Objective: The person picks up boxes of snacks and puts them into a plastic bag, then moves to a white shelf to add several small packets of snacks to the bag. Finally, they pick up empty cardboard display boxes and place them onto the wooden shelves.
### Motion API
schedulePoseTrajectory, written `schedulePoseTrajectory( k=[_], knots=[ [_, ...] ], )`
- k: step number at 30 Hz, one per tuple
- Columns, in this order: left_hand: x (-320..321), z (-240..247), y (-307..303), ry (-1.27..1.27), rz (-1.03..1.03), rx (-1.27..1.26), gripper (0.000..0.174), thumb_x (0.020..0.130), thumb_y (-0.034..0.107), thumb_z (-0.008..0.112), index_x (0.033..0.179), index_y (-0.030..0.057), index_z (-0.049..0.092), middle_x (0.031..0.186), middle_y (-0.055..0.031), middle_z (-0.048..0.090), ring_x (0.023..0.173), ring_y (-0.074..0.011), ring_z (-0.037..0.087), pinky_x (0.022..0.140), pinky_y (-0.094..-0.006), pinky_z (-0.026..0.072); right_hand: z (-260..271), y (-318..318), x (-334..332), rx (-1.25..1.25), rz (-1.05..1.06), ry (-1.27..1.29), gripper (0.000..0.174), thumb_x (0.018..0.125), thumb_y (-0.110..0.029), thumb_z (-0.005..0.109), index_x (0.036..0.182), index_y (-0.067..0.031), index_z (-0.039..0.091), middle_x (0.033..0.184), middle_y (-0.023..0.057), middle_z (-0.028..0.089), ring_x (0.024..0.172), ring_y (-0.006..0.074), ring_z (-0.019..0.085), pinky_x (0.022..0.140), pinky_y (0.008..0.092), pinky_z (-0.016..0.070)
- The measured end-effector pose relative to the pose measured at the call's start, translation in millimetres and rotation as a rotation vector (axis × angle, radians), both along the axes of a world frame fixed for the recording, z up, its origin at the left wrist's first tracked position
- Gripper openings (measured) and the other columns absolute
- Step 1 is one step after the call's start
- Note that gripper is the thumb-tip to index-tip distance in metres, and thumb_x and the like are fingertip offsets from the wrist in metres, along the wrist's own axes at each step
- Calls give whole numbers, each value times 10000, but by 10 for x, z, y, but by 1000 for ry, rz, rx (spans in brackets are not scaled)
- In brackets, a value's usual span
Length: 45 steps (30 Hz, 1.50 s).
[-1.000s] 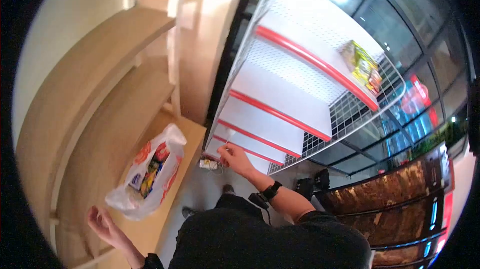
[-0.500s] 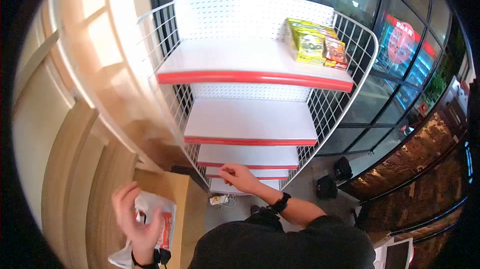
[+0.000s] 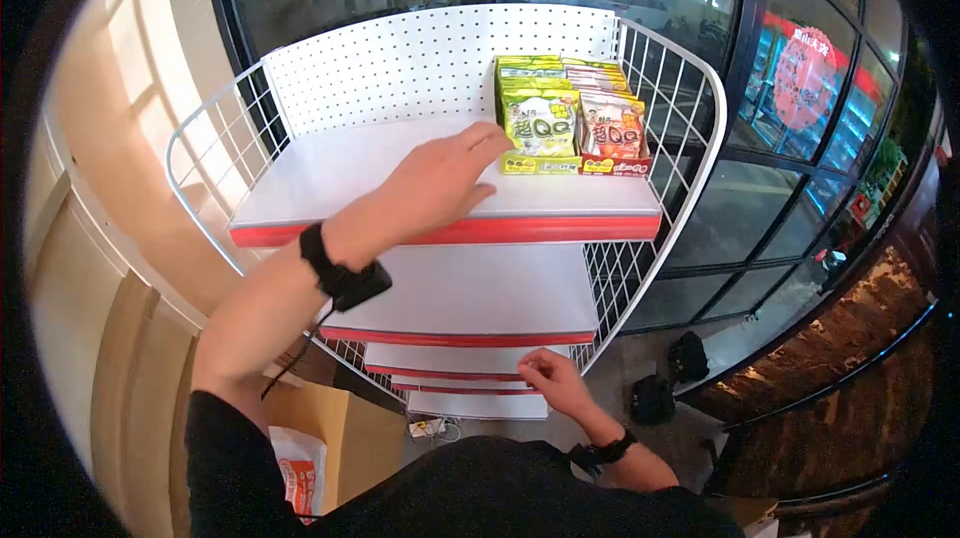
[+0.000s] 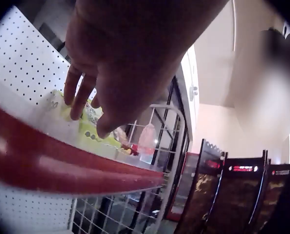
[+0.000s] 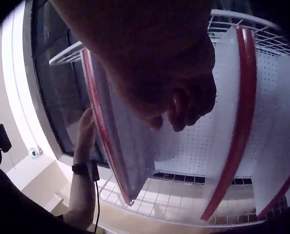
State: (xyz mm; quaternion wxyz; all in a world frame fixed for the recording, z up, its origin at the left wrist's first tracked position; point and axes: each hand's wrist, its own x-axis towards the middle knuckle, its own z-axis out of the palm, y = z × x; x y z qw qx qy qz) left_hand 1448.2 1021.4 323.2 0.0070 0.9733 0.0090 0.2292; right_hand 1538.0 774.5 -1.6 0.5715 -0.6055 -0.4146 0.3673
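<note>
On the top shelf (image 3: 350, 153), at its right, stand a green box of snack packets (image 3: 540, 128) and a red box of packets (image 3: 612, 133) side by side. My left hand (image 3: 430, 183) reaches over the shelf, fingertips at the left edge of the green packets; whether they touch is unclear. In the left wrist view the left hand (image 4: 94, 73) has its fingers extended and spread before the green box (image 4: 91, 131). Lower down, my right hand (image 3: 555, 381) hangs in front of the lower shelves, fingers loosely curled, holding nothing. The right wrist view shows the right hand (image 5: 169, 97) beside the shelving.
White wire side panels (image 3: 690, 128) flank the shelves. A plastic bag (image 3: 300, 468) lies on the wooden ledge (image 3: 365, 438) at lower left. Black objects (image 3: 652, 398) and a power strip (image 3: 427, 428) are on the floor. Dark-framed windows stand behind.
The view has turned from the bag towards the shelving. My left hand has moved from beside the bag up to the packets on the top shelf. The right hand remains low, by the lower shelves.
</note>
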Motion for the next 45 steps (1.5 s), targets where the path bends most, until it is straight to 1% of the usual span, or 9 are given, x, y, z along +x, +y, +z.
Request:
schedulePoseTrajectory(
  k=[4,9,18,24,27,30,33,36,45],
  knots=[
    [496,144,187,149,27,151,377,838,121,760,1181,65,612,1183,-100,607,982,-352,657,842,-455,544,8,-291,203,-58,-138,157,209,993,-195,703,1082,-10,666,815,19,682,732,86,634,657,256,521],
    [593,92,246,207,-50,192,234,844,137,752,1042,47,664,1086,-107,631,948,-363,657,826,-462,543,-111,-165,326,-64,-64,181,215,994,-195,705,1099,-13,658,820,15,672,734,86,626,663,262,523],
    [199,115,282,146,54,105,184,888,125,709,1044,40,661,1011,-122,645,926,-365,673,797,-464,547,311,595,317,5,216,173,205,1036,-187,633,1128,-4,647,867,31,671,780,99,627,719,266,528],
    [-689,193,-23,15,55,47,172,859,85,710,999,29,627,962,-146,596,829,-378,646,690,-446,536,799,1030,215,321,690,523,747,1012,-628,505,1464,-34,467,1252,170,672,1144,242,656,945,395,520],
    [-1105,121,-249,18,84,27,172,820,67,704,962,31,615,913,-128,567,771,-342,633,657,-422,535,1347,1252,73,373,834,794,1036,893,-826,440,1565,-45,333,1468,219,540,1317,342,564,1028,475,499],
    [-1447,38,-506,-76,112,109,166,784,53,690,927,38,608,880,-105,542,729,-300,617,637,-396,529,1610,1445,-145,415,730,1100,1041,897,-859,345,1591,-84,318,1535,210,477,1372,366,509,1096,519,460],
    [-1753,59,-715,-102,112,81,221,727,57,691,936,7,641,905,-103,575,737,-260,628,628,-363,528,1860,1565,-383,372,459,1099,962,932,-805,398,1591,-109,325,1545,193,472,1380,378,503,1123,530,439],
    [-2031,20,-866,-88,132,89,245,710,65,706,933,-22,657,915,-111,592,742,-237,635,620,-334,531,1783,1581,-527,243,512,1251,1049,876,-869,378,1594,-108,306,1595,152,408,1432,366,436,1181,566,362],
    [-2603,-492,-1137,-99,168,129,312,692,101,715,977,-24,696,960,-125,610,770,-246,653,635,-343,555,1668,1575,-926,116,546,1215,952,907,-756,444,1576,-89,327,1573,157,432,1405,358,467,1164,558,391]
  ],
)
